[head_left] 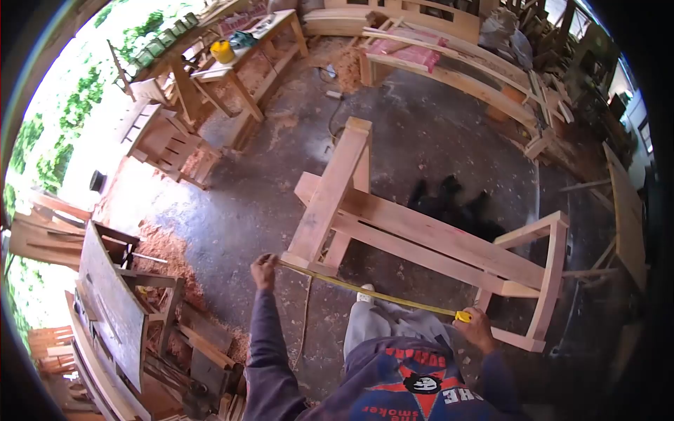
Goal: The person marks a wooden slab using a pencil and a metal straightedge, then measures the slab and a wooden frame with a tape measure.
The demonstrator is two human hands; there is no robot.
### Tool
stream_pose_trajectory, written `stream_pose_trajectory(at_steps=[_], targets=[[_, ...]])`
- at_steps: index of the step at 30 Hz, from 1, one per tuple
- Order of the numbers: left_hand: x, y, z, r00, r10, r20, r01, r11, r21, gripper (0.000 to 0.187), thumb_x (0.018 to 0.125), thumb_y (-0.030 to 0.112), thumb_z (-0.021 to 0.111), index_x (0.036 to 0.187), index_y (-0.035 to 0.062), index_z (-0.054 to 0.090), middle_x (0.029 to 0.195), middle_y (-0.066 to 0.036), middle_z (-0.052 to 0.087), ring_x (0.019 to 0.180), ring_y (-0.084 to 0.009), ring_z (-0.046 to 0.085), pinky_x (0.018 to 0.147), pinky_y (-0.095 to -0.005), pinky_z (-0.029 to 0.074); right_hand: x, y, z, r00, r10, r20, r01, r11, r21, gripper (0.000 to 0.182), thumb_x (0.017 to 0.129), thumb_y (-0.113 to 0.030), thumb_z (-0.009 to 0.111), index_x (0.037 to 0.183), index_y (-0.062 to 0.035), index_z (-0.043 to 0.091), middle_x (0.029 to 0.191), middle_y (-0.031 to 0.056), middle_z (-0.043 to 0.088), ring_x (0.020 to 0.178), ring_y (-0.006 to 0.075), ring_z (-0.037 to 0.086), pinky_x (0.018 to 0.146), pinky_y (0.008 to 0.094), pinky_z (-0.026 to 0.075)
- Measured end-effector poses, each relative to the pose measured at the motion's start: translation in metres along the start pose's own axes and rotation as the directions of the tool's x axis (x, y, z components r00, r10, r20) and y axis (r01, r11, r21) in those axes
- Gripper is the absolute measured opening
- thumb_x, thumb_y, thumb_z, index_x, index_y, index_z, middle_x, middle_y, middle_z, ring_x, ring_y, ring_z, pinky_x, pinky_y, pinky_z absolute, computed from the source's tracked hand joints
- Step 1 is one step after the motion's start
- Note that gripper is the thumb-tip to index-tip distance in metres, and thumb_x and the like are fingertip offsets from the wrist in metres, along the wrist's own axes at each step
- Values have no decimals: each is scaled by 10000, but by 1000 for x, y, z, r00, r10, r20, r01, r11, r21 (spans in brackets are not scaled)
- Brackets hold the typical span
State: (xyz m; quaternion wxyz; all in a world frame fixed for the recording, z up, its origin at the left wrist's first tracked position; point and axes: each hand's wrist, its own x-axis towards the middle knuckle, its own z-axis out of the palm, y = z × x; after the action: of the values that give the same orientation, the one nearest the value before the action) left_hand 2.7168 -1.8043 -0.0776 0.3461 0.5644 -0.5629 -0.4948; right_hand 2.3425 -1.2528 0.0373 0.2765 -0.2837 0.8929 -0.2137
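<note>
A yellow tape measure (463, 316) is in my right hand (477, 330), its case gripped by the fingers near my lap. From it the yellow blade (382, 298) runs out to the left, in front of my body. My left hand (265, 272) is closed at the blade's free end, beside the near corner of a wooden bench frame (435, 228). This frame has a wide end board (330, 193) on the left and a curved end piece (551, 281) on the right, joined by long rails. The exact finger grip on the left is too small to make out.
Workbenches (239, 77) stand at the back left, one bearing a yellow container (222, 51). A long curved timber frame (456, 77) lies at the back right. Boards (112, 302) lean at the left. Wood shavings (168, 245) and a cord (307, 316) lie on the floor.
</note>
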Motion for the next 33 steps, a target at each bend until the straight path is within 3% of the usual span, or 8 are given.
stream_pose_trajectory(at_steps=[5,8,13,16,19,23,29,33], targets=[[36,-22,5,967,-254,33,240,942,234,274,832,193,741,973,-40,774,810,-68,737,733,-149,645,702,-300,515,-16,-16,-19,974,197,109,-199,980,4,517,703,-388,788,1072,-34,716,1040,236,690,998,363,675,865,428,531],[28,-40,10,997,-26,75,-1,942,336,317,829,219,718,978,-56,767,821,-99,753,728,-166,660,694,-322,528,-22,-17,-27,926,335,172,-358,925,125,539,703,-406,789,1087,-35,719,1044,228,707,972,356,688,862,416,532],[47,-61,4,1000,9,16,-17,807,590,294,844,266,696,934,0,784,801,-86,758,723,-153,643,703,-335,526,-34,17,-39,955,282,97,-294,944,152,523,729,-402,794,1103,-45,715,1033,220,716,974,333,696,857,401,534],[53,-72,0,996,-40,75,7,916,402,292,872,299,701,971,33,769,833,-78,749,719,-166,633,689,-353,516,-52,64,-60,950,300,87,-311,936,167,549,715,-381,803,1125,-30,706,1019,205,718,959,314,697,859,394,534],[32,-61,22,981,91,-173,74,646,760,473,992,407,579,1219,3,673,1147,-190,708,1010,-313,662,903,-432,507,-90,141,-100,946,325,-21,-318,935,159,608,687,-381,810,1160,-17,698,1041,195,723,960,297,695,873,377,530],[-83,-25,104,937,103,-333,54,900,433,607,1012,417,549,1382,-64,533,1349,-254,601,1166,-366,617,1014,-426,469,-139,296,-163,922,386,-27,-364,888,280,565,674,-298,829,1153,-22,712,1100,181,716,1020,290,681,914,351,515],[-324,-35,244,957,202,-208,-99,903,419,624,1011,391,586,1392,-90,473,1352,-296,559,1207,-374,579,1047,-422,444,-199,474,-232,874,483,48,-474,827,303,521,664,-287,830,1115,-44,731,1054,148,743,955,241,693,868,337,525],[-476,8,325,969,-63,-239,113,973,203,622,1007,380,592,1394,-86,446,1437,-278,479,1273,-392,521,1096,-453,403,-220,537,-249,891,453,28,-441,848,294,515,681,-310,818,1106,-33,730,1002,152,749,938,253,706,849,354,533]])
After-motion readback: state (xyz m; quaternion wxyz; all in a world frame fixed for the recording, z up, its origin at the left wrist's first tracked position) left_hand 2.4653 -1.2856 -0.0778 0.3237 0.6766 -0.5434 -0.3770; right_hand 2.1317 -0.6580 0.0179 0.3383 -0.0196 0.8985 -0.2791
